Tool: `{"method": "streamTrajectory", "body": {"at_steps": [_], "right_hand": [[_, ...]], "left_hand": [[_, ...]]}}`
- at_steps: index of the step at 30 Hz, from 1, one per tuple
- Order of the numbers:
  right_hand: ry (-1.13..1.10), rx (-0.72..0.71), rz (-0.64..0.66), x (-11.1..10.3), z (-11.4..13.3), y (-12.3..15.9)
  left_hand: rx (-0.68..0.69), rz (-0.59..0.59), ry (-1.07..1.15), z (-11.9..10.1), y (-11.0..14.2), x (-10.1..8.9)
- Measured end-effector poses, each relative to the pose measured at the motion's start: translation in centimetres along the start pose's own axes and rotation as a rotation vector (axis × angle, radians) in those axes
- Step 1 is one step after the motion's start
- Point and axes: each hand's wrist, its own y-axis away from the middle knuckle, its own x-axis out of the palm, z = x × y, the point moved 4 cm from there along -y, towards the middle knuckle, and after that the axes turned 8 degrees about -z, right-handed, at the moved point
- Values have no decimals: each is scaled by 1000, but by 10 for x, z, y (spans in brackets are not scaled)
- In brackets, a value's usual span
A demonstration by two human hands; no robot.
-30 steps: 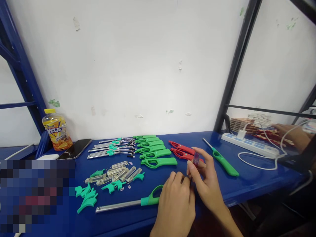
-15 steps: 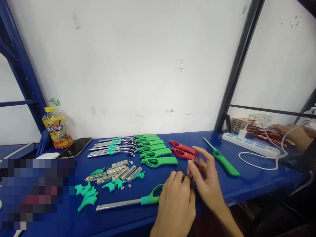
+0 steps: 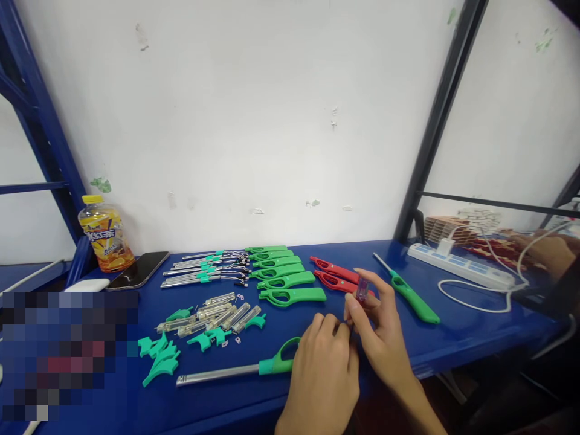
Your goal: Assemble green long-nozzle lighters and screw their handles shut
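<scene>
Under my left hand (image 3: 322, 368) lies a long-nosed lighter (image 3: 226, 373), its metal tube pointing left and its green trigger loop showing. My left fingers are curled over its green body, which is mostly hidden. In my right hand (image 3: 378, 326) is a small screwdriver (image 3: 362, 290) with a clear purplish handle, pinched upright. Its dark shaft runs down beside my left fingers; the tip is hidden. Beyond my hands lie two red handle shells (image 3: 338, 281) and several green handle shells (image 3: 292, 296). A whole green lighter (image 3: 410, 296) rests to the right.
Clear fuel tanks (image 3: 231, 317) and teal triggers (image 3: 164, 362) lie at left-centre. Behind them are metal tubes with wires (image 3: 190, 281). A phone (image 3: 139, 270) and a drink bottle (image 3: 106, 235) stand far left. A power strip (image 3: 460, 266) with cables lies right, near another person's hand (image 3: 546, 251).
My hands, the screwdriver and the lighter hold almost the same place. At far right, the other person's hand has shifted slightly.
</scene>
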Motion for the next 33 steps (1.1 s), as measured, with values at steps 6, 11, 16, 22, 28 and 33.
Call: {"method": "streamTrajectory", "body": {"at_steps": [6,11,16,22,28,33], "right_hand": [[2,-10,-10,0,2,0],[2,-20,-11,0,4,0],[1,-30,-15,-1,5,1],[1,-32,-13,0,2,0],[1,-33,-11,-1,2,0],[-5,-27,-6,0,2,0]], "left_hand": [[-13,10,5,1,1,-1],[-10,14,5,0,0,-1],[-18,11,0,1,-1,0],[-14,13,2,0,0,0],[-10,20,0,0,-1,-1],[-19,27,-3,0,0,-1]]}}
